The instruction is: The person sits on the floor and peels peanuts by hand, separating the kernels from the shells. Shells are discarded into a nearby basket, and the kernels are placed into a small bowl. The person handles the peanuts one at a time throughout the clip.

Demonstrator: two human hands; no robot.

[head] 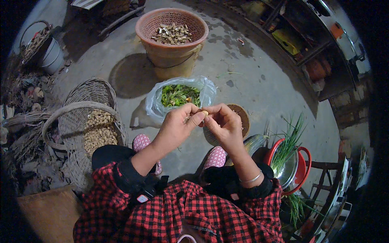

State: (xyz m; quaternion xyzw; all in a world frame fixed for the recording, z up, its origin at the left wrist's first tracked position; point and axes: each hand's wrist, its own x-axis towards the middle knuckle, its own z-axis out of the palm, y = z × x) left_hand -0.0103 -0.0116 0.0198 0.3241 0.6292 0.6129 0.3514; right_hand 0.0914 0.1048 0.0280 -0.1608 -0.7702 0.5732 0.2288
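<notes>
My left hand and my right hand meet in front of me, both pinching one small peanut between thumbs and fingertips. Another bit of something pale, perhaps more peanut, shows in the curl of my left fingers. Just beyond my hands a clear plastic bag stands open with green leaves inside. Partly hidden behind my right hand is a small round basket, its contents hard to make out. To my left, a wicker basket with an arched handle holds unshelled peanuts.
An orange plastic colander of peanut shells rests on a yellowish bucket. At right are a green gourd, a red basin and scallions. Dark shelving lines the right; brushwood lies left.
</notes>
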